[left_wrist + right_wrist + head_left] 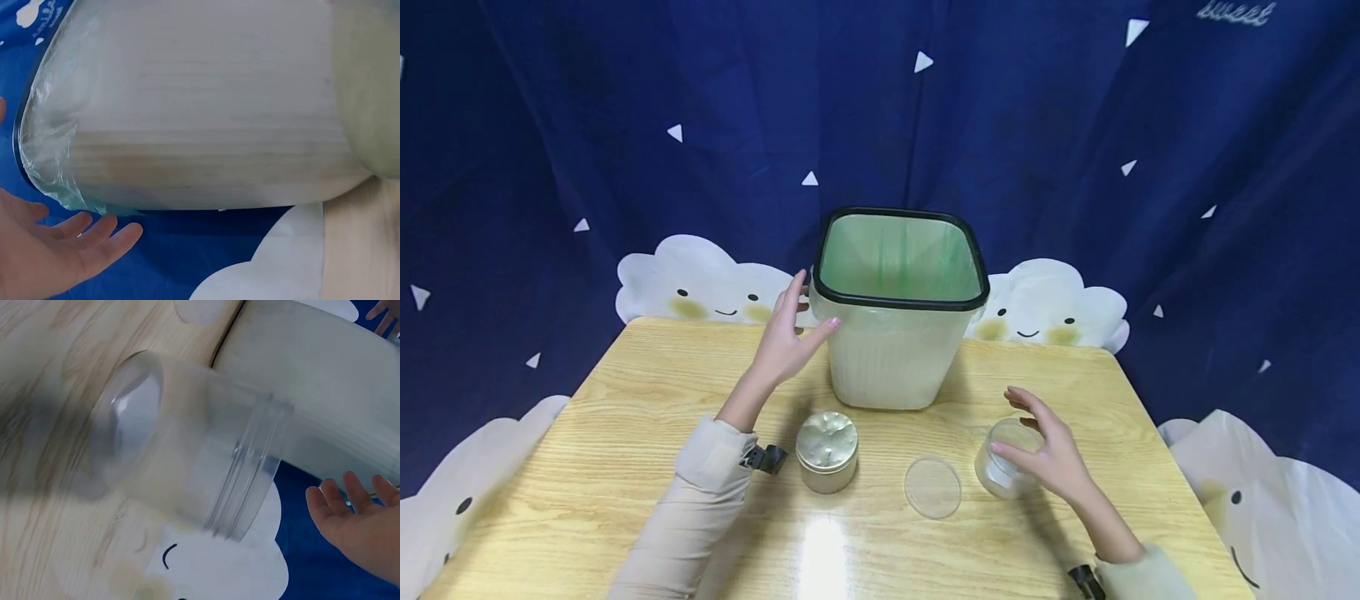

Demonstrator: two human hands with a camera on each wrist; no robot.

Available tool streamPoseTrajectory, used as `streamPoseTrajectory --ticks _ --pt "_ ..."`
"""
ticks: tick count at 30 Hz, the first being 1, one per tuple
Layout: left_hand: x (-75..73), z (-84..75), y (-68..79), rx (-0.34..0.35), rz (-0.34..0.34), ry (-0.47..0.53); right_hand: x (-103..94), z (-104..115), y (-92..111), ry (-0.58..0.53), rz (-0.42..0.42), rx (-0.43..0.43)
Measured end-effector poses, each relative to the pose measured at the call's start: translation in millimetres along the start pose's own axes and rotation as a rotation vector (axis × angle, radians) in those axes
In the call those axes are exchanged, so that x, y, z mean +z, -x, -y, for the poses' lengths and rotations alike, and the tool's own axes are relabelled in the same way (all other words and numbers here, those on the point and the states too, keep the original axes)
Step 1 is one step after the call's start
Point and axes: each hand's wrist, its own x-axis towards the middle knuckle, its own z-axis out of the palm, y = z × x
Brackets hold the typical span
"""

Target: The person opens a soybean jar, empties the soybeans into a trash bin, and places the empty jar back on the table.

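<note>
reach-in: pretty sure this is the lining-up bit, neither hand is gripping anything
next grab: imo it's calling for the right hand [1052, 454] to be curling down round the clear jar [997, 479]
clear jar: standing threaded end up on the table [700, 367], sitting just below the right fingers, apart from them
right fingers: hanging spread and a bit bent
bin [887, 358]: left hand [782, 342] is hovering right by its left side, can't tell if it's touching
left fingers: spreading, thumb well out, pinching nothing
</note>
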Motion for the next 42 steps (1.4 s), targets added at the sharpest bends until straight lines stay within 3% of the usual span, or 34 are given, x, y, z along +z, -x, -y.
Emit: streamPoseTrajectory --ticks 8,18,30,42 --pt "-7.7 10.4 19.3 0.058 0.047 -0.059 14.5 27.9 -9.4 -0.075 0.044 0.0" --pt "-12.9 16.6 43.1 0.129 0.192 -0.208 47.9 4.4 -11.4 -0.23 0.111 0.092" --pt "-21.8 23.2 65.4 0.223 0.336 -0.294 87.9 0.4 -10.9 -0.347 0.204 0.146" --pt "-31.3 30.7 78.4 0.299 0.368 -0.415 115.7 42.0 -16.6 -0.405 0.389 0.165"
